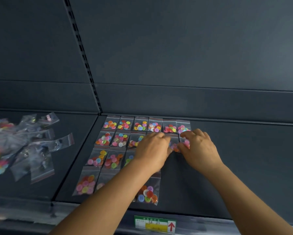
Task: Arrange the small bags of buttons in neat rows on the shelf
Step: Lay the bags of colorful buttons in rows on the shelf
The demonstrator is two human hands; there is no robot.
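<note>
Passing the price tag [155, 225] at the shelf [244, 167] lip, both forearms reach over the near bags. Left hand [152, 150] and right hand [200, 148] work a bag [174, 146] into row 2; grips look like pinches, can't tell for sure. Next: square it w/ neighbours. Loose pile [24, 146] waits far left; forearms hide some bags.

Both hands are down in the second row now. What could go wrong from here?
1. The left hand and forearm lie over placed bags; pulling back may drag them, such as the front bag, out of line.
2. The right hand could nudge the back row.
3. Bags already overlap, so rows may skew.
</note>
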